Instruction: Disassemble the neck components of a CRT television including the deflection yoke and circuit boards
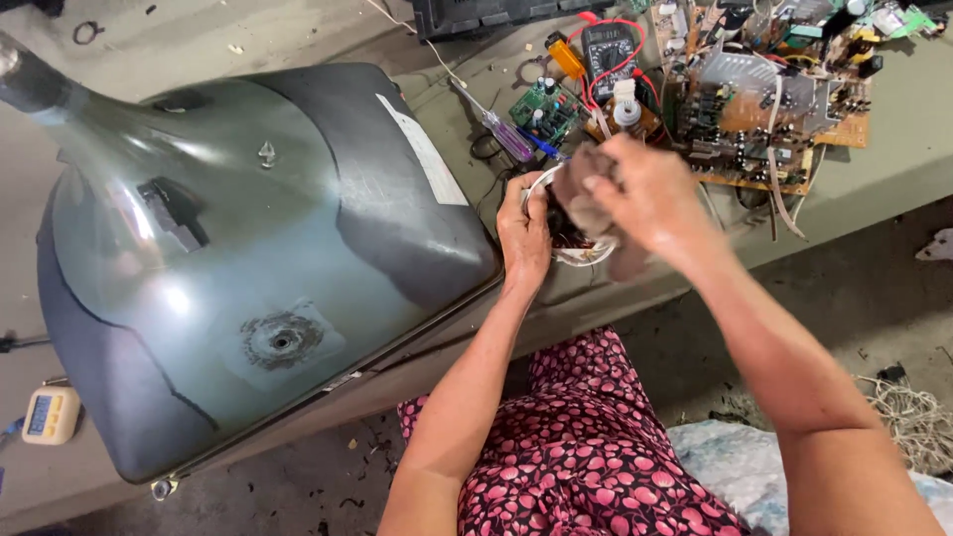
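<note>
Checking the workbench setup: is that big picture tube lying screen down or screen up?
Screen down. The picture tube rests on the bench with its grey funnel back and narrow neck facing up.

We are in an electronics repair workshop. On our grey counter [874, 179] lies a bare picture tube [248, 258] taken out of its set, beside stripped circuit boards [764, 99], a multimeter [608, 48] with red leads, a purple-handled screwdriver [506, 134] and a small digital scale [50, 414]. The concrete floor [854, 298] below is dusty, littered with scraps and tangled cord [913, 422].
</note>
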